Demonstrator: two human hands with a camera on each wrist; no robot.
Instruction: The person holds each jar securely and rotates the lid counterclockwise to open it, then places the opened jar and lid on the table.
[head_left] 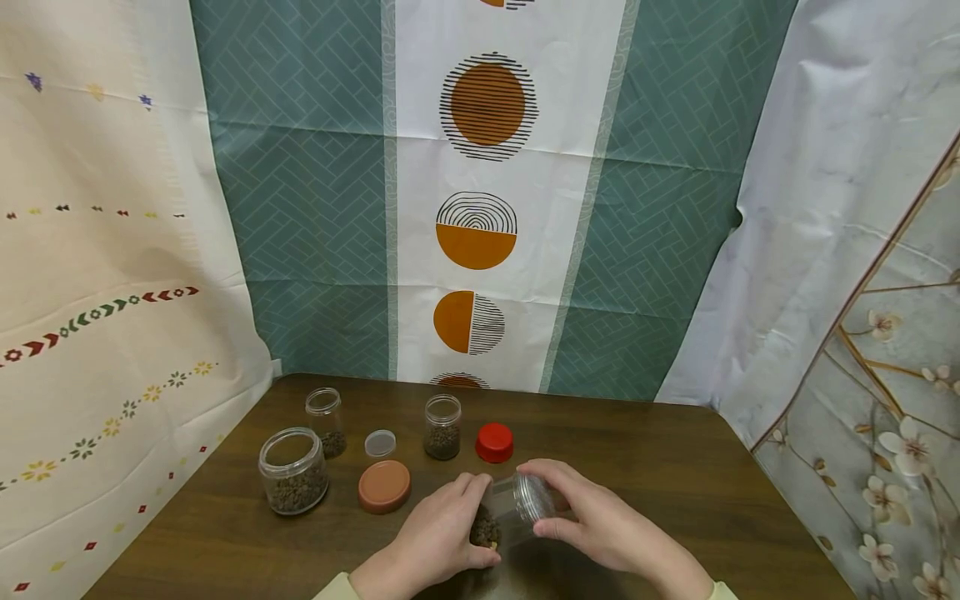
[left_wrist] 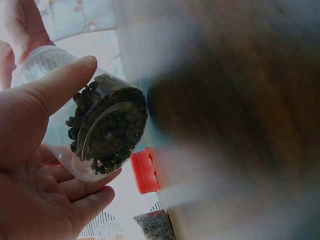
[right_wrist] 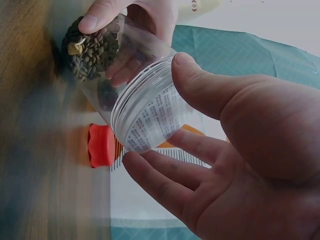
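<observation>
A clear plastic jar [head_left: 510,517] with dark pellets in its bottom end is tilted on its side above the table. My left hand [head_left: 442,525] grips its bottom end, thumb on one side and fingers on the other, as the left wrist view shows. One yellowish piece lies among the pellets [right_wrist: 95,52]. At the other end is a clear lid [right_wrist: 150,117] with small printed text. My right hand [head_left: 592,512] holds that lid between thumb and fingers; its palm stands off from it in the right wrist view.
Behind the hands sit a red lid [head_left: 494,442] and a small pellet jar [head_left: 442,429]. Further left are an orange-pink lid [head_left: 384,487], a clear lid [head_left: 380,443], a wide pellet jar [head_left: 294,475] and a tall one [head_left: 326,421]. Curtains surround the wooden table [head_left: 660,475].
</observation>
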